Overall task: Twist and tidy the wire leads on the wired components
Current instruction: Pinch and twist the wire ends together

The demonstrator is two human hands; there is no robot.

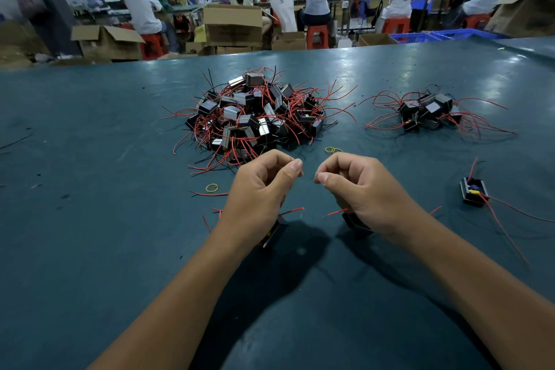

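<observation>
Wire leads (336, 213) pinched in curled fingers (295, 167), both hands.

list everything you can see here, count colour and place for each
table: one, dark teal, fills foreground
large pile of components: one heap, black with red leads, centre
small pile of components: one cluster, black and red, right
single component: one, black, red leads, far right
rubber bands: three seen, yellow, near the hands
cardboard boxes: several, brown, floor behind
stools: several, red, background
crates: blue, behind table
workers: several, seated, one standing, background
left hand: pinches a lead end, component beneath
right hand: pinches a lead end, component beneath
</observation>
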